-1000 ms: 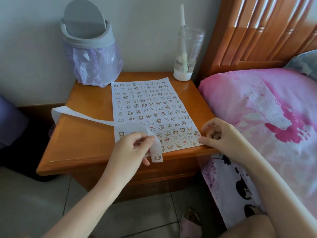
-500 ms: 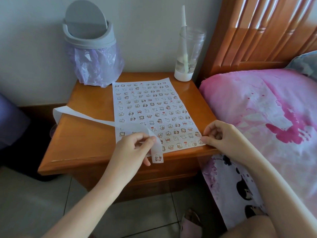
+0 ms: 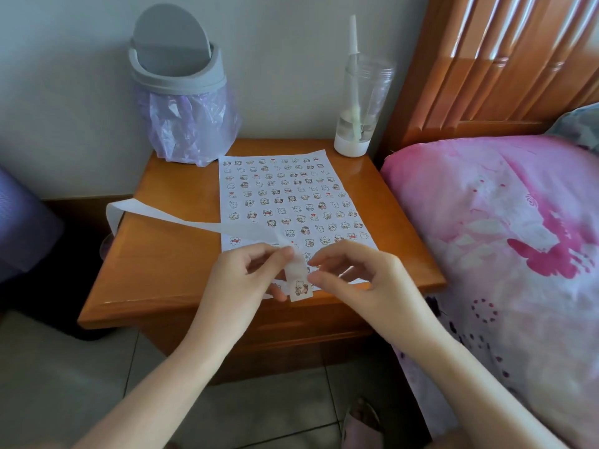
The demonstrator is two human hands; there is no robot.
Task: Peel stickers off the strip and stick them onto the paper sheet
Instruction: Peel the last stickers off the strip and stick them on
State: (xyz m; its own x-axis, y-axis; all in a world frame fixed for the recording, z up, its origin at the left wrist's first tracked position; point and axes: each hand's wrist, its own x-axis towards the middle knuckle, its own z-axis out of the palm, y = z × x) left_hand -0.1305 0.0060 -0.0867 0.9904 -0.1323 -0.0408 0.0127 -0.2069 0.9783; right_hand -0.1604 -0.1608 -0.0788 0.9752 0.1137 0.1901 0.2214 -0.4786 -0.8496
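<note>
A white paper sheet (image 3: 285, 196) covered with several small cartoon stickers lies on the wooden nightstand (image 3: 162, 264). A long white backing strip (image 3: 181, 218) runs from the nightstand's left edge across to the sheet's near end. My left hand (image 3: 240, 280) pinches the strip close to its hanging end, where one sticker (image 3: 299, 288) sits. My right hand (image 3: 366, 280) is beside it, with thumb and forefinger tips at the strip's right edge just above that sticker. Whether they pinch it is unclear.
A grey swing-lid bin (image 3: 178, 76) with a purple liner stands at the back left of the nightstand. A clear jar (image 3: 359, 105) stands at the back right. A pink bed cover (image 3: 502, 238) and wooden headboard (image 3: 502, 59) lie to the right, tiled floor below.
My right hand left the sheet's near right corner and moved left to the strip's end. My left hand raised the strip end slightly, still pinching it.
</note>
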